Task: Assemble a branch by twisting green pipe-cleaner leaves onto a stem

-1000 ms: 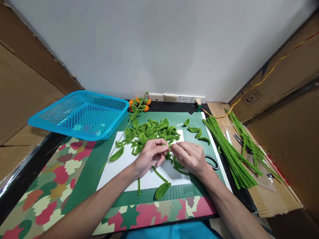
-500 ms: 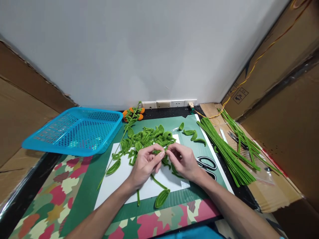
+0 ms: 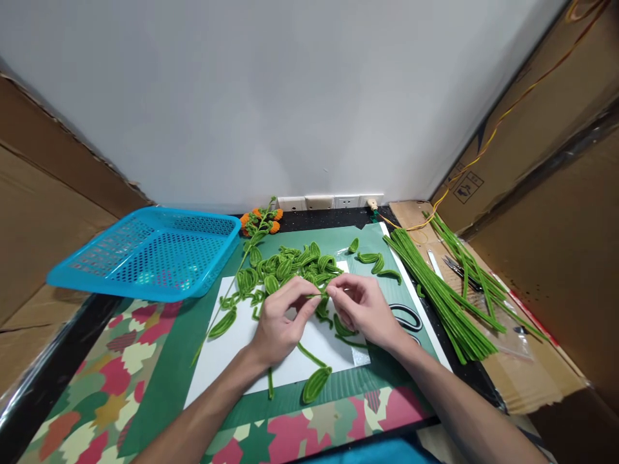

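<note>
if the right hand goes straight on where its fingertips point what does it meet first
Most likely the left hand, whose thumb and index fingertips lie just ahead of the right hand, around a small green piece. Depth is unclear from this one view.

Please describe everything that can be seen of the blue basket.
The blue basket is shallow, roughly rectangular and plastic-looking, with a smooth rim and many small holes in its floor and sides. It stands upright near the wall, on the person's left, its left end seemingly past the dark table edge. The orange flowers are close to its right end, perhaps touching. The left hand and right hand are away from it.
</note>
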{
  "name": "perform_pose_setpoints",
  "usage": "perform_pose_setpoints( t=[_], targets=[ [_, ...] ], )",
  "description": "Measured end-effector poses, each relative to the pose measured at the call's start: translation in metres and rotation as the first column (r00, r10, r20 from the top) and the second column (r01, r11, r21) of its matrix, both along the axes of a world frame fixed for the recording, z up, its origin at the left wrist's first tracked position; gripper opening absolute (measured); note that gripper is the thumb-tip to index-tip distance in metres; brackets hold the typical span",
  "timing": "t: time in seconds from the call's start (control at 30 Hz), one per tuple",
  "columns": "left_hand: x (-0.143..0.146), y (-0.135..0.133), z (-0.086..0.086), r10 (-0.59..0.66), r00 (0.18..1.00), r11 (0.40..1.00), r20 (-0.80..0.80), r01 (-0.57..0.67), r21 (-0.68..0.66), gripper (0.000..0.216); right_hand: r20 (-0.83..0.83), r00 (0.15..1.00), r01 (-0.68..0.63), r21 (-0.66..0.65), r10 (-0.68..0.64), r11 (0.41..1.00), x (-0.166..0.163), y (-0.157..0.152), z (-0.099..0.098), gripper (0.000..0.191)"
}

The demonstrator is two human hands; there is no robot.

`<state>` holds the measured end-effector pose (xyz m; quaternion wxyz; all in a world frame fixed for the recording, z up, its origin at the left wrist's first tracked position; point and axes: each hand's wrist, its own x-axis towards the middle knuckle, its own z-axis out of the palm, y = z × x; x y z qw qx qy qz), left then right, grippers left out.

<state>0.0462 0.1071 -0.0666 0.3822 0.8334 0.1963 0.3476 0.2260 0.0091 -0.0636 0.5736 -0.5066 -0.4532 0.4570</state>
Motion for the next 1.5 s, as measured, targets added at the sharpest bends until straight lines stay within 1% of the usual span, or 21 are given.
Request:
perform_pose_setpoints(
  t=[0.03, 0.1, 0.17, 0.2, 0.3, 0.43, 0.5, 0.57, 0.67, 0.73, 0.83, 0.93, 1.03, 1.1, 1.2, 1.27, 1.3, 1.37, 1.4, 1.43, 1.5],
  targets=[
    [0.001, -0.002, 0.0, -0.001, 1.0, 0.984, -0.003, 0.0, -0.179, 0.007, 0.232, 0.97, 0.047, 0.129, -0.076, 0.991, 0.0, -0.001, -0.002, 0.022],
    [0.001, -0.004, -0.001, -0.024, 1.0, 0.873, 0.014, 0.028, -0.487, 0.016, 0.591, 0.769, 0.012, 0.371, -0.245, 0.929, 0.002, -0.003, -0.007, 0.017],
    [0.002, -0.005, -0.001, -0.041, 0.998, 0.748, 0.051, 0.064, -0.661, 0.024, 0.738, 0.571, -0.09, 0.491, -0.358, 0.867, 0.005, -0.004, -0.011, 0.017],
    [0.002, -0.005, 0.0, -0.044, 0.997, 0.712, 0.066, 0.078, -0.698, 0.027, 0.764, 0.514, -0.119, 0.514, -0.39, 0.85, 0.006, -0.004, -0.012, 0.017],
    [0.005, -0.006, 0.001, -0.062, 0.993, 0.669, 0.097, 0.113, -0.734, 0.03, 0.767, 0.469, -0.116, 0.544, -0.437, 0.831, 0.008, -0.003, -0.016, 0.014],
    [0.006, -0.008, -0.001, -0.088, 0.989, 0.64, 0.117, 0.146, -0.754, 0.027, 0.763, 0.48, -0.114, 0.545, -0.434, 0.831, 0.008, -0.003, -0.017, 0.014],
    [0.005, -0.006, -0.003, -0.095, 0.987, 0.653, 0.127, 0.159, -0.741, 0.025, 0.759, 0.503, -0.128, 0.538, -0.412, 0.833, 0.006, -0.003, -0.015, 0.016],
    [0.004, -0.004, -0.003, -0.093, 0.987, 0.703, 0.13, 0.157, -0.693, 0.022, 0.724, 0.573, -0.111, 0.532, -0.384, 0.839, 0.003, -0.004, -0.012, 0.017],
    [0.001, -0.001, 0.002, -0.083, 0.991, 0.857, 0.106, 0.125, -0.5, 0.018, 0.577, 0.759, 0.009, 0.454, -0.302, 0.891, -0.002, -0.006, -0.007, 0.017],
    [0.0, 0.001, 0.007, -0.089, 0.993, 0.943, 0.076, 0.108, -0.316, 0.014, 0.408, 0.888, 0.08, 0.315, -0.211, 0.946, -0.005, -0.006, -0.004, 0.019],
    [-0.002, 0.005, 0.012, -0.101, 0.995, 0.99, 0.024, 0.103, -0.097, 0.01, 0.107, 0.991, 0.071, 0.098, -0.082, 0.993, -0.01, -0.002, -0.005, 0.023],
    [-0.008, 0.011, 0.011, -0.105, 0.994, 0.978, -0.004, 0.104, 0.18, 0.015, -0.188, 0.981, 0.029, -0.053, -0.039, 0.998, -0.013, 0.003, -0.007, 0.029],
    [-0.015, 0.019, 0.007, -0.166, 0.985, 0.866, -0.038, 0.164, 0.472, 0.029, -0.467, 0.883, -0.059, -0.194, -0.04, 0.979, -0.013, 0.006, -0.005, 0.03],
    [-0.019, 0.022, 0.003, -0.201, 0.977, 0.85, -0.07, 0.21, 0.483, 0.028, -0.595, 0.803, -0.154, -0.258, -0.031, 0.954, -0.011, 0.005, -0.002, 0.029],
    [-0.016, 0.017, -0.002, -0.183, 0.982, 0.905, -0.05, 0.188, 0.381, 0.022, -0.651, 0.758, -0.269, -0.264, 0.035, 0.926, -0.006, 0.003, 0.001, 0.03],
    [-0.01, 0.008, -0.004, -0.117, 0.993, 0.931, 0.001, 0.11, 0.347, 0.021, -0.585, 0.805, -0.269, -0.22, 0.094, 0.938, -0.002, 0.001, 0.001, 0.032],
    [-0.006, 0.003, -0.004, -0.067, 0.997, 0.944, 0.04, 0.05, 0.328, 0.019, -0.505, 0.856, -0.233, -0.19, 0.108, 0.954, 0.0, 0.0, 0.001, 0.032],
    [0.001, -0.008, -0.001, 0.013, 0.998, 0.981, 0.059, -0.024, 0.195, 0.014, -0.196, 0.979, -0.067, -0.088, 0.049, 0.994, 0.003, -0.003, 0.001, 0.028],
    [0.004, -0.013, 0.001, 0.034, 0.998, 0.994, 0.057, -0.039, 0.103, 0.011, 0.03, 0.999, 0.013, 0.014, -0.014, 1.0, 0.004, -0.005, 0.0, 0.024],
    [0.006, -0.016, 0.003, 0.04, 0.998, 0.999, 0.045, -0.04, 0.003, 0.009, 0.268, 0.959, 0.052, 0.148, -0.091, 0.988, 0.006, -0.006, -0.001, 0.019],
    [0.008, -0.021, 0.007, -0.007, 0.999, 0.978, 0.038, 0.014, -0.206, 0.012, 0.616, 0.741, -0.008, 0.407, -0.268, 0.913, 0.009, -0.009, -0.004, 0.013]
  ],
)
